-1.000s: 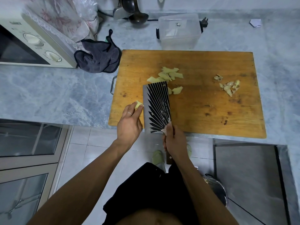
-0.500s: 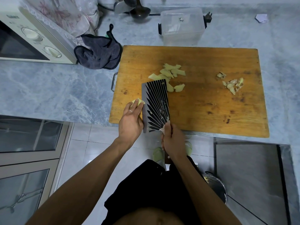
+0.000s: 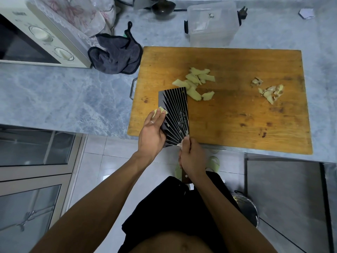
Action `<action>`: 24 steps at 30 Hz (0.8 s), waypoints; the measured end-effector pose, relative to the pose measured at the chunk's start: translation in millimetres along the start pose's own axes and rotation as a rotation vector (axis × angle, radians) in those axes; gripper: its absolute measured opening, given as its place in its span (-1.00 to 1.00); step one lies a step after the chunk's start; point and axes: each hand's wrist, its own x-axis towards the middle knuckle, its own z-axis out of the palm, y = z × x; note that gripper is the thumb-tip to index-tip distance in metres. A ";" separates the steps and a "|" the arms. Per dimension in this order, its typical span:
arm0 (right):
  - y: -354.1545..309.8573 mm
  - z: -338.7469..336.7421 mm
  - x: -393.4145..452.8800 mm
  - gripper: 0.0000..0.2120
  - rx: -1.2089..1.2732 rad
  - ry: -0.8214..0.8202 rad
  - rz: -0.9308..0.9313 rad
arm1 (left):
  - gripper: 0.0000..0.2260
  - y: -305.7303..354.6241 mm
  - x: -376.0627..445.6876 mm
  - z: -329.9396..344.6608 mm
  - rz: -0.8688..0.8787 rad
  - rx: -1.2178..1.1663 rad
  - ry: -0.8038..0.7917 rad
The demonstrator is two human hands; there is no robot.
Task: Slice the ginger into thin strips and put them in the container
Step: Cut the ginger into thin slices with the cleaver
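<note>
Left hand: the left hand (image 3: 152, 134) lies at the near left corner of the cutting board (image 3: 237, 114), fingers reaching forward and held close together, their tips pressing a small pale piece of ginger (image 3: 159, 111) against the left face of the cleaver (image 3: 174, 115). A ring shows on one finger.
Right hand: the right hand (image 3: 191, 157) is curled around the cleaver's wooden handle, just off the board's near edge; the thumb and forefinger sit up at the heel of the blade.
Cleaver: broad dark blade with pale fanned lines, standing edge-down on the board, tilted so its flat side faces the camera.
Cut ginger: a loose heap of pale slices (image 3: 196, 83) lies on the board just beyond the blade's far end; some pieces touch the blade tip.
Peelings: a small scatter of brownish scraps (image 3: 269, 91) sits well apart, toward the board's right side.
Container: a clear plastic container (image 3: 212, 26) stands on the counter (image 3: 63, 99) just behind the board's far edge.
Surroundings: a dark cloth (image 3: 117, 53) lies left of the board, beside a cream oven (image 3: 42, 39).
Hidden or unclear: most of the held ginger is covered by the fingertips; the handle is largely hidden inside the right fist; whether the container holds anything cannot be told through its cloudy wall.
</note>
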 end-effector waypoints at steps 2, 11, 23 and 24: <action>0.7 3.2 1.0 -0.64 0.003 0.002 -0.006 | -0.36 -0.8 -0.8 -0.2 0.006 0.002 -0.008; 12.2 2.4 0.4 -0.60 -0.037 -0.019 -0.006 | -0.38 -15.3 -4.0 -1.3 0.135 -0.045 -0.027; -8.2 2.1 2.0 -0.65 0.067 -0.103 0.062 | -0.43 14.3 4.1 -0.1 0.216 -0.029 -0.010; -8.6 -2.7 3.9 -0.64 0.047 -0.104 0.042 | -0.47 11.5 7.0 -2.8 0.197 -0.023 0.020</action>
